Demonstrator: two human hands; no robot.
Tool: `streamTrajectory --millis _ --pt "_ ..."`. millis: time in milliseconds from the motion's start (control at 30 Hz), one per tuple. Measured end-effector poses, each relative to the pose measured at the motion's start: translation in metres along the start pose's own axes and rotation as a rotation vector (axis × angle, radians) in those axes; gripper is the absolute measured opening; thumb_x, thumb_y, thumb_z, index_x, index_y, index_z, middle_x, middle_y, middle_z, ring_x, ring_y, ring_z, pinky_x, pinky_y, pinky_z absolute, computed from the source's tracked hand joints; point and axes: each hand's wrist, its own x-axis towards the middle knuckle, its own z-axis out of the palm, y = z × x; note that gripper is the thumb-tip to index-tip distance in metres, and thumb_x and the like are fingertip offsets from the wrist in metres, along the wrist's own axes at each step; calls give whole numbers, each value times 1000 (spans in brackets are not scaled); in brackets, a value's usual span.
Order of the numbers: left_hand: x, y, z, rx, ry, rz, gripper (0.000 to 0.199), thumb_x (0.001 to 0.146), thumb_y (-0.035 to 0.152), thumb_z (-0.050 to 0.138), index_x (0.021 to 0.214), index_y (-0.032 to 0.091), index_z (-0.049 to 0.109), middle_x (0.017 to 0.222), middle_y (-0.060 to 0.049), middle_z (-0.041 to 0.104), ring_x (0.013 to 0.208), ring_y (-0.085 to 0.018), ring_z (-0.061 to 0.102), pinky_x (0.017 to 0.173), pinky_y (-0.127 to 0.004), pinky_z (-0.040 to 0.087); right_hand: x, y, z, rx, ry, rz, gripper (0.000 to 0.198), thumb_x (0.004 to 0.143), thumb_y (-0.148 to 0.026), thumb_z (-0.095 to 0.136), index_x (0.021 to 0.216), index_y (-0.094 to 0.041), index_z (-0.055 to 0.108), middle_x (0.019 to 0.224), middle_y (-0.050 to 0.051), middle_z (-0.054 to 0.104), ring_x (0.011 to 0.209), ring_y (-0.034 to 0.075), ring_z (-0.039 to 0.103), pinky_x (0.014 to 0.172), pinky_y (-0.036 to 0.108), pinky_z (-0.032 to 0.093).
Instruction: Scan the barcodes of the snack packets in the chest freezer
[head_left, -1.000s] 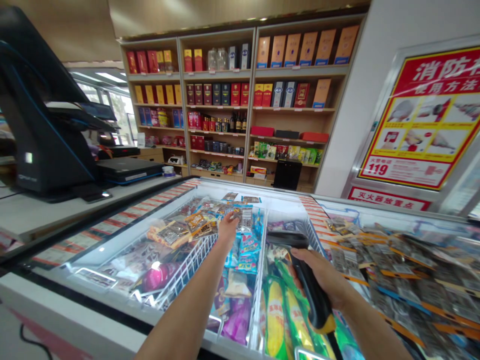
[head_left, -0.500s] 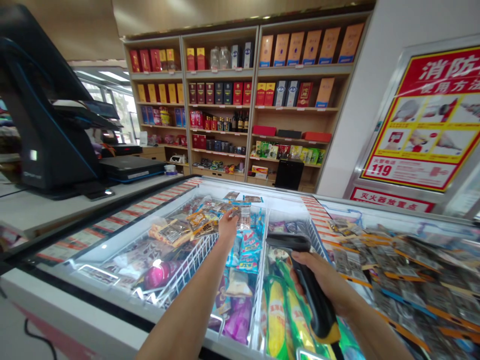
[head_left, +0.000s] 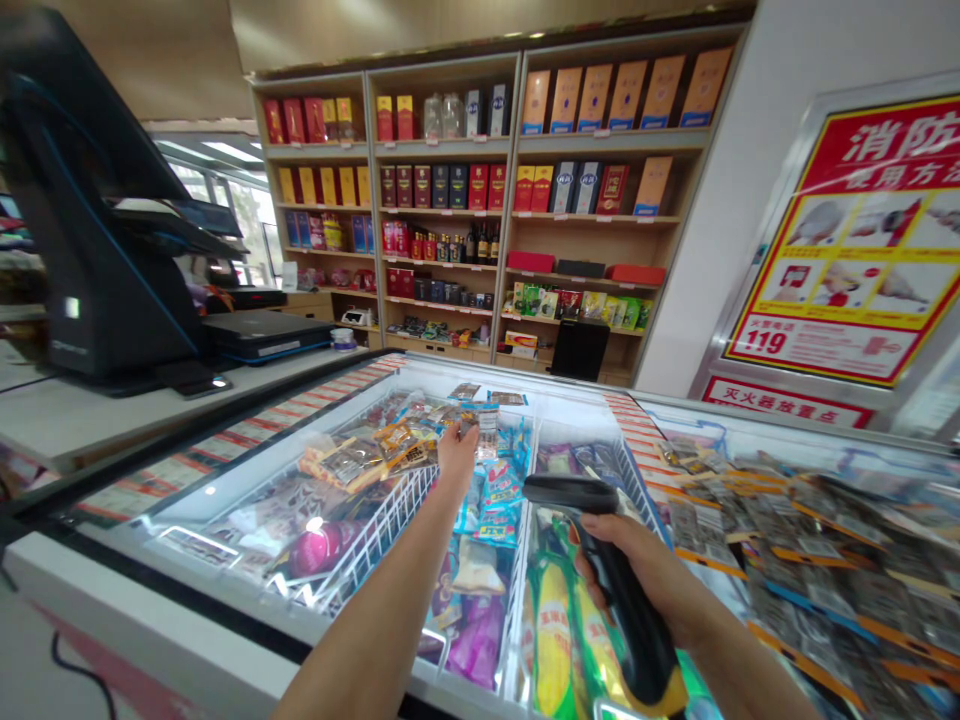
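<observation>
Nearest, green-and-yellow corn packs point(head_left: 553, 630) lie lengthwise in a white wire basket point(head_left: 521, 580), whose walls seem meant to keep the freezer's goods sorted by kind. Just above them, a black pistol-shaped barcode scanner point(head_left: 628, 612) with a yellow-edged butt is held by its grip, head reaching leftward, presumably so its window can face a label; the window itself is hidden. The right hand point(head_left: 664, 578) is closed round that grip, thumb on top, fingers wrapped beneath; whether the trigger is squeezed, cannot tell. Farther in, a small clear packet with a blue top edge point(head_left: 487, 430) stands raised over pink-and-blue sachets point(head_left: 501, 485), printed side to the viewer, likely for reading. The left hand point(head_left: 456, 455) is nearly closed, fingertips pinching the packet's left edge, leaving most of its front uncovered. Off right, well apart from the scanner, dark packets with orange edges point(head_left: 810, 555) lie in a loose, overlapping heap. Farthest, pale wooden shelving point(head_left: 450, 213) carries boxes ranked upright, probably for display, fronts outward.
</observation>
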Motion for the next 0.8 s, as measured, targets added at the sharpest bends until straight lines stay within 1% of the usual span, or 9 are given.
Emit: streamTrajectory --millis 67,133,300,400,467,633,700,800 --pt "0 0 0 9 -3 7 17 63 32 50 62 16 55 53 4 48 53 -10 43 52 -21 31 0 0 0 2 -2 -7 22 71 -38 46 71 -16 49 47 -2 54 35 7 46 35 17 33" --pt "1 -1 0 3 3 -5 19 63 34 50 60 16 54 52 4 48 54 -10 43 52 -21 32 0 0 -1 -5 15 -18 22 71 -37 47 70 -16 49 47 -3 54 35 7 46 35 17 33" --pt "5 -6 1 -69 -23 -39 24 62 38 51 66 15 56 59 1 54 60 -12 49 56 -23 35 -1 -4 2 -74 55 -49 23 71 -38 48 68 -15 49 43 -3 52 33 7 45 35 19 33" --pt "5 -6 2 -87 -21 -54 25 61 38 51 69 15 56 61 1 55 60 -13 50 56 -23 36 -2 -4 3 -78 54 -53 24 70 -39 48 66 -15 48 43 -3 52 32 7 44 35 19 33" --pt "4 -5 2 -73 -14 -61 23 61 38 51 66 16 54 57 2 53 57 -12 47 54 -23 34 -2 -2 3 -54 38 -64 24 69 -39 49 67 -15 48 45 -3 53 34 7 45 35 19 33" --pt "0 2 1 -21 -9 -62 21 62 36 51 54 18 45 45 6 39 45 -8 37 46 -21 27 -3 1 2 -43 -7 -53 25 70 -40 48 71 -15 49 45 -2 53 34 8 46 35 19 32" --pt "-1 4 0 4 2 -61 20 62 35 51 54 17 45 45 5 39 45 -8 37 45 -21 27 -3 1 2 -54 -9 -50 26 69 -41 48 71 -15 49 46 -2 54 34 8 46 35 19 32" --pt "0 3 -1 21 -4 -64 20 63 36 51 57 17 48 48 4 43 47 -9 41 46 -21 29 -4 0 2 -83 10 -73 27 68 -41 49 69 -15 49 46 -3 53 34 8 46 36 19 33"
